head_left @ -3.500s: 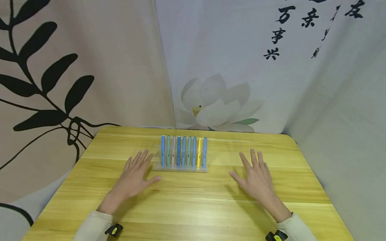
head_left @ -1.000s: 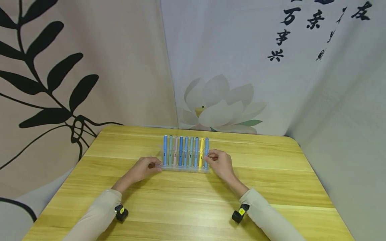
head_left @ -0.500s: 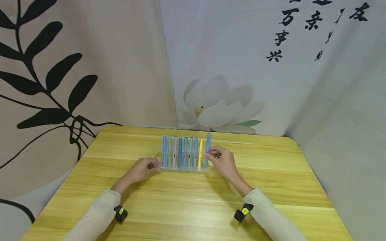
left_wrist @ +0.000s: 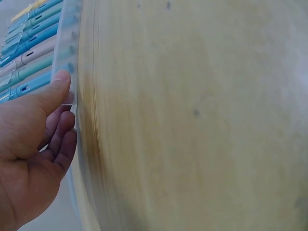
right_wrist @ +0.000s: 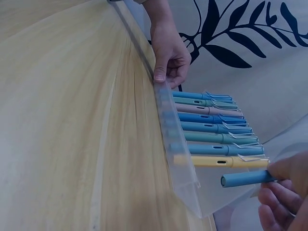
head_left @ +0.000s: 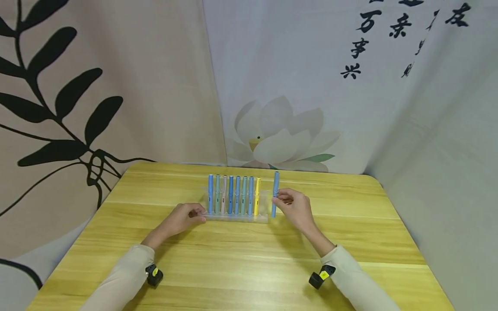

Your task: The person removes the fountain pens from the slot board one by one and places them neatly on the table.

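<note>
A clear rack (head_left: 237, 218) stands on the table with a row of upright pens in blues, greens and pale pink, a yellow pen (head_left: 257, 197) being rightmost. The left hand (head_left: 181, 221) grips the rack's left end; in the left wrist view its thumb lies on the clear edge, and the left hand (left_wrist: 36, 139) has its other fingers curled beneath. Just off the rack's right end, the right hand (head_left: 297, 210) pinches a blue pen (head_left: 275, 194), held upright. In the right wrist view that blue pen (right_wrist: 245, 178) is outside its slot, beside the yellow one.
The wooden table (head_left: 233, 268) extends around the rack. Behind it hangs a pale curtain (head_left: 280, 65) with a lotus, written characters and dark leaves. Black devices with yellow marks are on both sleeves.
The right hand has lifted the rightmost blue pen out of the rack and moved it rightward. Both hands, earlier spread over the table, came to the rack; the left now stays at its end.
</note>
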The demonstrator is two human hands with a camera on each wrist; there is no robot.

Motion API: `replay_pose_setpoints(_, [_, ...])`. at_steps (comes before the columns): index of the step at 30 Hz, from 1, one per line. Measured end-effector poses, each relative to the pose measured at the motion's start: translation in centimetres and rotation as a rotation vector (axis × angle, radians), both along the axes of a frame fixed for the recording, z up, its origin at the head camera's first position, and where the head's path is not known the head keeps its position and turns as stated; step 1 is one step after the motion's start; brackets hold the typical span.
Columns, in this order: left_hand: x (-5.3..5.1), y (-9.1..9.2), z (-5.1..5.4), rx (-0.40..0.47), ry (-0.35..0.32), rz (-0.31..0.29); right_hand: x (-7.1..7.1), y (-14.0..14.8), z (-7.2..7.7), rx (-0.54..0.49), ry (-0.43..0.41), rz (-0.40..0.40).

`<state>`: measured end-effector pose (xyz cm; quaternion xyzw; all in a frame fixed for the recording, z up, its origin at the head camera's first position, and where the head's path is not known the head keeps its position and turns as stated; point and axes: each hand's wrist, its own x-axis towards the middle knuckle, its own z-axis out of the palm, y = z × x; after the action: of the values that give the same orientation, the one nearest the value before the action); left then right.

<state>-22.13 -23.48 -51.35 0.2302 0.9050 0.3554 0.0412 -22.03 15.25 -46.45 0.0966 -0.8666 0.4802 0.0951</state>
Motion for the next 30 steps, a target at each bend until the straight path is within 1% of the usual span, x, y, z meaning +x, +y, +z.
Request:
replay_pose_setpoints(7, [0.0, 0.0, -0.1, 0.013, 0.004, -0.006, 0.4, 1.0, -0.1, -0.002, 0.002, -0.016])
replay_pose_setpoints(13, [0.0, -0.1, -0.2, 0.014, -0.006, 0.0, 0.8, 2.0, 0.0, 0.0, -0.003, -0.04])
replay_pose_setpoints(17, [0.1, -0.1, -0.3, 0.018, -0.018, 0.005, 1.0, 2.9, -0.2, 0.028, -0.005, -0.059])
replay_pose_setpoints(26, [0.0, -0.1, -0.4, 0.031, -0.007, 0.002, 1.5, 4.7, -0.7, 0.051, -0.056, -0.1])
replay_pose_setpoints(30, [-0.1, -0.1, -0.4, 0.032, -0.006, 0.003, 1.6, 5.5, -1.2, 0.062, -0.082, -0.12])
